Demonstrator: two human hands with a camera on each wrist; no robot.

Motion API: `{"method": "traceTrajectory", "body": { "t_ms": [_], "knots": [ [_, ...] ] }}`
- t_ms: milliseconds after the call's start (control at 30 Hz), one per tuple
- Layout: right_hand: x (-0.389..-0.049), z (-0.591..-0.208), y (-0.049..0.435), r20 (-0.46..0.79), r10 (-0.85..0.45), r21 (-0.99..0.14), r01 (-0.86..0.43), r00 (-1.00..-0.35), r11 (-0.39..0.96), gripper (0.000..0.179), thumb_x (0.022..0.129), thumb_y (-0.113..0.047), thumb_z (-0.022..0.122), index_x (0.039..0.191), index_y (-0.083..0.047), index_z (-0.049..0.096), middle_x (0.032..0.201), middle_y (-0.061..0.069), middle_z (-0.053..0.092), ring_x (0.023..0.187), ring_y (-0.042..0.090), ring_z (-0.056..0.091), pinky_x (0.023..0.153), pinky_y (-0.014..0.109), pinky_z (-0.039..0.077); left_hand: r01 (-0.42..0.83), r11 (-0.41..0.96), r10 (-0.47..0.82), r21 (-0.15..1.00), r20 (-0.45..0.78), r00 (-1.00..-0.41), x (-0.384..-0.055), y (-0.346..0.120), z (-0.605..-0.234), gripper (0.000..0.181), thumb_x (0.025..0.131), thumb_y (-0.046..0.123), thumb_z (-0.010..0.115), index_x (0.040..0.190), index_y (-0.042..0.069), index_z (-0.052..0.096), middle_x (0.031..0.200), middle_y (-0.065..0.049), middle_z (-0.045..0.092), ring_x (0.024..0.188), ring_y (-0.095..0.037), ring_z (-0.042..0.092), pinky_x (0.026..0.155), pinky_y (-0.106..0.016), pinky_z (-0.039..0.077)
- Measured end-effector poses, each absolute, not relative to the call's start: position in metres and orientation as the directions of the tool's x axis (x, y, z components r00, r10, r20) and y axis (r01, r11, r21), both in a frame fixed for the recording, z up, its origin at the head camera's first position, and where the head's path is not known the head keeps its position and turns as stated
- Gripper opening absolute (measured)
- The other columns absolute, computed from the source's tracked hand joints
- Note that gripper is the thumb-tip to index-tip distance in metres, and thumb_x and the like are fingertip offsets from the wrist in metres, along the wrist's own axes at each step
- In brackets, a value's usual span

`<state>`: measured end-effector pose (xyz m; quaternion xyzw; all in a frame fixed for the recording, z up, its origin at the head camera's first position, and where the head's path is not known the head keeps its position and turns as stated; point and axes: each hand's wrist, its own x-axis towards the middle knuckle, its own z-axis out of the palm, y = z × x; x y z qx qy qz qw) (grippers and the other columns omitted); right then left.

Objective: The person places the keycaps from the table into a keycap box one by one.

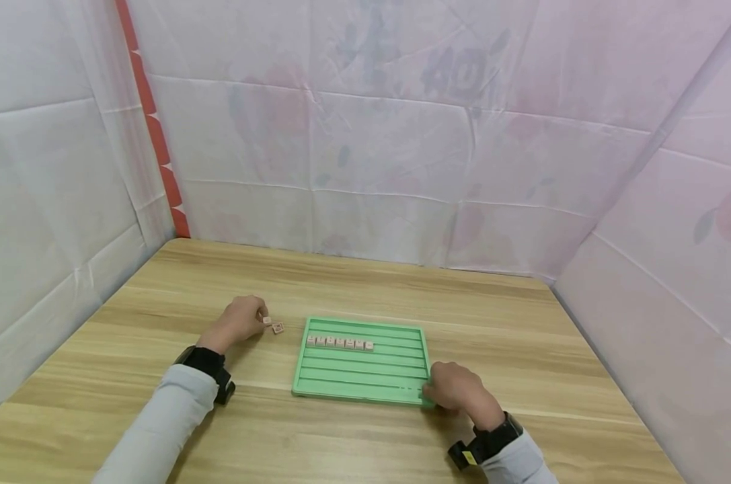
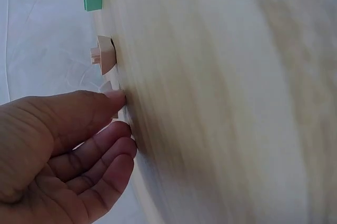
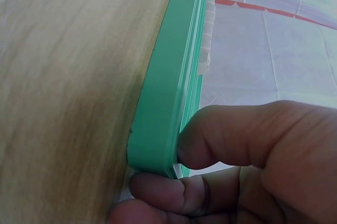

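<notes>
My left hand is at the left of the table, thumb and fingertips closed about a pale pink keycap, mostly hidden by the thumb in the left wrist view. Just beside it a second keycap lies upside down; its stem shows in the left wrist view. A light green keycap tray with long ridged rows lies in the middle. One upper row carries a line of several pink keycaps, starting at its left end. My right hand grips the tray's near right corner, thumb on the rim, fingers against the outer side.
The wood-grain table is enclosed by pale sheeting at the back and both sides. A red strip runs down the back left corner. Each wrist wears a black strapped camera.
</notes>
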<state>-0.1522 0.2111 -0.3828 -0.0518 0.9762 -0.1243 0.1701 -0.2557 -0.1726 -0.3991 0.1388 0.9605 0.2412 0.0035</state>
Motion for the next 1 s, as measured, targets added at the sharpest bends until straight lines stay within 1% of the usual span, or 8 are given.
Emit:
{"method": "traceTrajectory", "body": {
  "t_ms": [67, 200, 367, 500, 700, 800, 1000],
  "knots": [
    [-0.152, -0.383, 0.211, -0.319, -0.143, -0.262, -0.058, -0.937, 0.963, 0.017, 0.083, -0.01, 0.057, 0.067, -0.006, 0.053, 0.055, 0.003, 0.048, 0.042, 0.012, 0.04, 0.041, 0.024, 0.027, 0.282, 0.844, 0.28, 0.457, 0.072, -0.957, -0.256, -0.174, -0.399, 0.011, 0.074, -0.007, 0.065, 0.083, 0.0, 0.064, 0.077, -0.007, 0.059, 0.068, -0.021, 0.052, 0.059, -0.033, 0.045],
    [-0.152, -0.383, 0.211, -0.32, -0.141, -0.261, -0.056, -0.937, 0.964, 0.017, 0.083, -0.01, 0.058, 0.067, -0.006, 0.053, 0.055, 0.003, 0.049, 0.042, 0.012, 0.04, 0.041, 0.024, 0.027, 0.285, 0.841, 0.282, 0.46, 0.077, -0.956, -0.255, -0.174, -0.399, 0.011, 0.073, -0.008, 0.064, 0.081, 0.001, 0.065, 0.075, -0.005, 0.058, 0.067, -0.019, 0.05, 0.058, -0.032, 0.043],
    [-0.151, -0.382, 0.211, -0.32, -0.146, -0.27, -0.057, -0.936, 0.961, 0.017, 0.083, -0.01, 0.058, 0.068, -0.006, 0.053, 0.054, 0.003, 0.049, 0.042, 0.012, 0.039, 0.041, 0.024, 0.027, 0.261, 0.841, 0.258, 0.475, 0.072, -0.963, -0.255, -0.174, -0.396, 0.01, 0.073, -0.005, 0.067, 0.078, 0.003, 0.064, 0.075, -0.004, 0.056, 0.067, -0.02, 0.05, 0.056, -0.03, 0.042],
    [-0.151, -0.382, 0.212, -0.316, -0.15, -0.275, -0.061, -0.937, 0.959, 0.017, 0.083, -0.01, 0.058, 0.068, -0.006, 0.053, 0.054, 0.004, 0.049, 0.042, 0.012, 0.04, 0.041, 0.024, 0.027, 0.232, 0.827, 0.228, 0.512, 0.072, -0.971, -0.255, -0.176, -0.395, 0.013, 0.07, -0.005, 0.07, 0.076, 0.004, 0.062, 0.075, -0.005, 0.056, 0.066, -0.021, 0.05, 0.054, -0.03, 0.042],
    [-0.152, -0.384, 0.212, -0.324, -0.149, -0.282, -0.055, -0.934, 0.958, 0.015, 0.084, -0.011, 0.059, 0.07, -0.005, 0.054, 0.055, 0.004, 0.049, 0.042, 0.013, 0.04, 0.041, 0.024, 0.027, 0.206, 0.8, 0.201, 0.563, 0.071, -0.977, -0.255, -0.18, -0.398, 0.015, 0.066, -0.006, 0.071, 0.077, 0.003, 0.063, 0.074, -0.005, 0.057, 0.065, -0.02, 0.051, 0.053, -0.03, 0.043],
    [-0.152, -0.384, 0.212, -0.325, -0.146, -0.282, -0.051, -0.935, 0.958, 0.014, 0.084, -0.011, 0.059, 0.072, -0.005, 0.054, 0.056, 0.004, 0.049, 0.043, 0.013, 0.041, 0.041, 0.024, 0.028, 0.199, 0.78, 0.204, 0.594, 0.059, -0.977, -0.254, -0.182, -0.399, 0.014, 0.068, -0.006, 0.068, 0.078, 0.002, 0.063, 0.072, -0.005, 0.057, 0.063, -0.019, 0.051, 0.051, -0.03, 0.043],
    [-0.152, -0.383, 0.211, -0.317, -0.141, -0.277, -0.05, -0.938, 0.96, 0.014, 0.084, -0.01, 0.058, 0.071, -0.005, 0.053, 0.056, 0.004, 0.049, 0.043, 0.013, 0.041, 0.042, 0.024, 0.027, 0.203, 0.758, 0.215, 0.62, 0.056, -0.975, -0.251, -0.183, -0.398, 0.012, 0.071, -0.006, 0.065, 0.082, -0.001, 0.065, 0.071, -0.005, 0.057, 0.061, -0.018, 0.051, 0.051, -0.03, 0.044]
  ]
}}
